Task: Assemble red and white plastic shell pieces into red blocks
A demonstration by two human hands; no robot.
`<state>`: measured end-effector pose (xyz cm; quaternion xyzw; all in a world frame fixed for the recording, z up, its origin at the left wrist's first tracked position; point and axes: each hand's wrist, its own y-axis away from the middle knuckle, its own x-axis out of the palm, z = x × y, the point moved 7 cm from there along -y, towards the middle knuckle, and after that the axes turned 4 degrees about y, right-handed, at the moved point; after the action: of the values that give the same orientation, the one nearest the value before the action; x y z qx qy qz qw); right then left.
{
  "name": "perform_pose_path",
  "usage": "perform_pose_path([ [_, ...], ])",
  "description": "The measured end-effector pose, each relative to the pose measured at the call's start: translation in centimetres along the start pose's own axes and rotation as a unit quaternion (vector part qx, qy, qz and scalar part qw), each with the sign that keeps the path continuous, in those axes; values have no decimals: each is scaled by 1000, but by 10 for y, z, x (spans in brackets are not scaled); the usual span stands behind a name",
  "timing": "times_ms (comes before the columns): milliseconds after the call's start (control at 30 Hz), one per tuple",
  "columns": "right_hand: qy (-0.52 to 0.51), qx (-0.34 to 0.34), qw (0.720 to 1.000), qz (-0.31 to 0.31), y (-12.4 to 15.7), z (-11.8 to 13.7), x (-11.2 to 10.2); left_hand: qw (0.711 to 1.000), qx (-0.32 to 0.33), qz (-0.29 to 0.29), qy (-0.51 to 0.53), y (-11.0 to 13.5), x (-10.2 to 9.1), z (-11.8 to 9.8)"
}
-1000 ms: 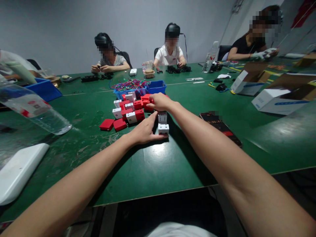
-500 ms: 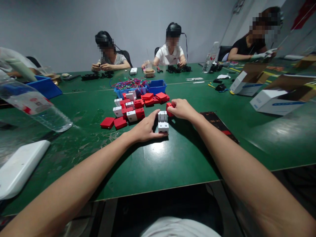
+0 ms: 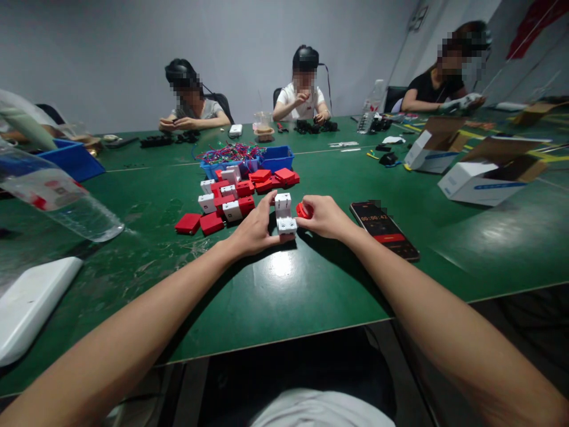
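Observation:
My left hand (image 3: 254, 230) grips a white plastic block (image 3: 283, 207) between thumb and fingers, low over the green table. The block has a stepped shape, with small dark holes on its faces. Close on its right, a small red block (image 3: 303, 210) is pinched in the fingertips of my right hand (image 3: 328, 215). A narrow gap seems to lie between the two pieces. Beyond my left hand is a cluster of red and white blocks (image 3: 231, 212), some of them joined. Two flat red blocks (image 3: 188, 223) lie at its near left side.
Behind the blocks stand a blue bin of coloured wires (image 3: 231, 155) and another blue bin (image 3: 276, 158). A phone (image 3: 384, 230) showing a timer lies right of my right hand. A bottle (image 3: 66, 193) and a white device (image 3: 38, 305) are left; cartons (image 3: 482, 182) right.
The red block has tilted in my right hand, and the white block leans a little in my left. My view has shifted slightly. A co-worker opposite has raised one hand towards the face.

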<state>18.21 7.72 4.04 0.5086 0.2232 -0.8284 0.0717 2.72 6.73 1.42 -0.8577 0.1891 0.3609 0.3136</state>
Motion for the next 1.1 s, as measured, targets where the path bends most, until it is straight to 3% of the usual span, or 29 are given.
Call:
perform_pose_path([
  [200, -82, 74, 991, -78, 2, -17, -11, 999, -35, 4, -3, -1, 2, 9],
  [367, -117, 91, 985, -92, -1, -22, -7, 999, -40, -5, 7, -1, 0, 8],
  [533, -118, 72, 984, -116, -5, -21, -3, 999, -22, -26, 28, -1, -4, 1],
  [800, -197, 17, 968, -155, 0, -8, -7, 996, -6, 3, 87, -3, -2, 0],
  [1100, -214, -38, 970, -109, 5, 10, -2, 997, 5, -19, 79, 0, -7, 1],
])
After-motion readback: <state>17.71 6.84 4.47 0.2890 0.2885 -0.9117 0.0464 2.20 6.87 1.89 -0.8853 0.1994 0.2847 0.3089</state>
